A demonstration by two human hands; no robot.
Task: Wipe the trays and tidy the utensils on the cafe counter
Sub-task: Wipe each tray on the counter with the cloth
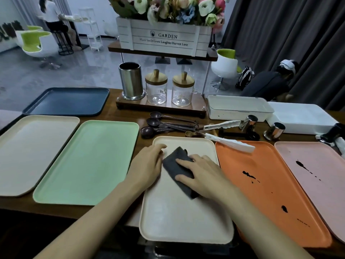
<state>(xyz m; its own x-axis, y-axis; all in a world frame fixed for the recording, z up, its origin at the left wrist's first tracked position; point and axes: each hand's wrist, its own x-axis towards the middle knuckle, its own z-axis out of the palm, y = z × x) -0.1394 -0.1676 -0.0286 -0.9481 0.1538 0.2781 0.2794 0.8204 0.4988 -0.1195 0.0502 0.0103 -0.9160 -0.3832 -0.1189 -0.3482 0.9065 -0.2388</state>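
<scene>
A cream tray (179, 217) lies in front of me on the wooden counter. My right hand (201, 174) presses a dark grey cloth (177, 167) flat onto the tray with straight fingers. My left hand (147, 165) rests on the tray's left rim, fingers curved over its far corner. An orange tray (261, 202) with dark stains lies to the right, then a pink tray (317, 174), also stained. A green tray (87, 163), a beige tray (31, 148) and a dark blue tray (67, 100) lie to the left. Dark measuring spoons (168, 124) and white tongs (224, 133) lie behind the cream tray.
A wooden stand (160, 106) at the back holds a steel utensil cup (131, 81) and two glass jars (169, 88). A white lidded box (239, 107), two small steel cups (261, 126) and a flower crate (164, 36) are behind. People are in the background.
</scene>
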